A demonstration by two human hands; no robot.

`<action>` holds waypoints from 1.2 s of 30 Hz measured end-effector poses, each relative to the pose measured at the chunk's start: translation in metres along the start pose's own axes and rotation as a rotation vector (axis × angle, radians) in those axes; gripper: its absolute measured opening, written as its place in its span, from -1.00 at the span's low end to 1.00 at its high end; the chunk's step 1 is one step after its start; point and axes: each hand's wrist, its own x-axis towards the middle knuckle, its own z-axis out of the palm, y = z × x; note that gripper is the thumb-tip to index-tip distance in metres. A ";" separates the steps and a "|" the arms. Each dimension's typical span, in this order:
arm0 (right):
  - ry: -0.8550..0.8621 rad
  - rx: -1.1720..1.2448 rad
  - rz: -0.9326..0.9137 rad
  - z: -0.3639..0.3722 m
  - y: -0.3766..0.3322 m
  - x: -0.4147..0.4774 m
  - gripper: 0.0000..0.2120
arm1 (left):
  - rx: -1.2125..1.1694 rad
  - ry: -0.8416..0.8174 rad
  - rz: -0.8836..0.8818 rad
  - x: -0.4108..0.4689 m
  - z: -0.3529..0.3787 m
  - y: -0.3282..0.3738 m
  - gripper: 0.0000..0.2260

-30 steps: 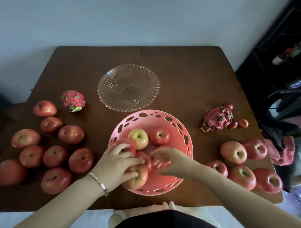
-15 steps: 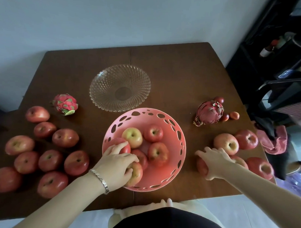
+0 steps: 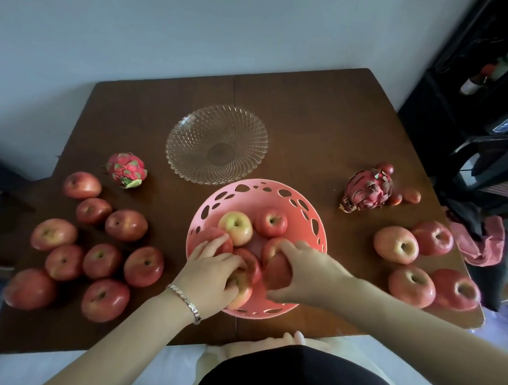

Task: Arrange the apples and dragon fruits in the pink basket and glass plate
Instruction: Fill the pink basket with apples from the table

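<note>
I record nine apples (image 3: 102,261) left of the pink basket (image 3: 314,216), with a dragon fruit (image 3: 127,169) beyond them. The glass plate (image 3: 187,142) sits just behind the basket. Inside the basket, at its near side, the left hand (image 3: 209,277) clasps the near apple (image 3: 241,293), and the right hand (image 3: 310,269) curls round a red apple (image 3: 275,273) beside it. Right of the basket lie a second dragon fruit (image 3: 368,192) and four apples (image 3: 395,245).

No readable text, brand, number or sign anywhere. Bottle (image 3: 471,86) on dark shelf (image 3: 445,99) at right shows pale label, too small and blurred to read.
</note>
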 end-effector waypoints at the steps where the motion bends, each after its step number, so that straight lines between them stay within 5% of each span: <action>1: -0.012 -0.021 0.010 0.010 -0.003 0.005 -0.33 | -0.003 0.015 0.007 0.000 0.001 0.000 -0.32; 11: -0.200 0.112 -0.010 0.018 0.006 0.007 -0.30 | -0.007 0.042 0.031 0.000 0.005 0.003 -0.36; 15: -0.130 0.150 -0.008 0.016 0.012 0.008 -0.30 | -0.088 0.043 0.040 0.008 0.003 0.023 -0.46; 21: -0.068 0.220 -0.055 0.018 0.019 -0.004 -0.22 | 0.007 -0.220 -0.029 0.030 0.003 0.044 -0.49; 24: -0.031 0.258 -0.085 -0.009 0.036 -0.014 -0.41 | 0.039 -0.297 -0.045 0.036 -0.001 0.047 -0.46; 28: 0.367 0.116 0.197 -0.042 0.099 -0.014 -0.57 | 0.000 -0.364 -0.046 0.039 -0.006 0.052 -0.49; 31: 0.194 -0.188 0.518 -0.041 0.145 -0.002 -0.33 | -0.090 -0.384 -0.072 0.041 -0.004 0.050 -0.49; 36: 0.108 -0.346 0.543 -0.021 0.175 0.012 -0.26 | -0.111 -0.370 -0.088 0.040 -0.001 0.046 -0.49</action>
